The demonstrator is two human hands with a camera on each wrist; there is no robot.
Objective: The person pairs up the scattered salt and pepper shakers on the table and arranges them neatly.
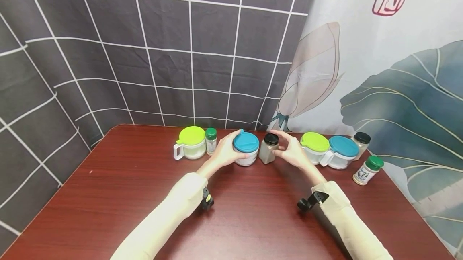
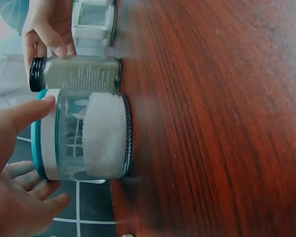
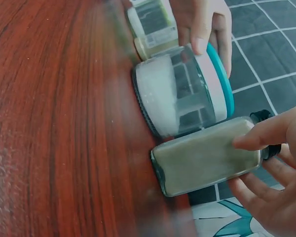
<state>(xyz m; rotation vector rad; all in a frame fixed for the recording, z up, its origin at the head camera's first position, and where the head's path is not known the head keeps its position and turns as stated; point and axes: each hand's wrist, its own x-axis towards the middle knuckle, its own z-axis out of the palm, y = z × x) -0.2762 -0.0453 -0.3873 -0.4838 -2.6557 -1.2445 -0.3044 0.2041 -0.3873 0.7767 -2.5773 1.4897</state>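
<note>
A clear jar with a blue lid and white contents stands near the table's back edge. My left hand holds it round the lid and white collar, thumb on the near side and fingers behind. Just to its right is a square glass bottle with a black cap, filled with pale powder. My right hand pinches this bottle below the cap, its thumb on the glass and its other fingers on the far side. In the right wrist view, jar and bottle stand side by side, almost touching.
Left of the jar are a lime-lidded pot and a green-capped shaker. To the right stand another lime-lidded pot, a blue-lidded pot, a black-capped bottle and a green-capped shaker. A tile-patterned curtain hangs behind the table.
</note>
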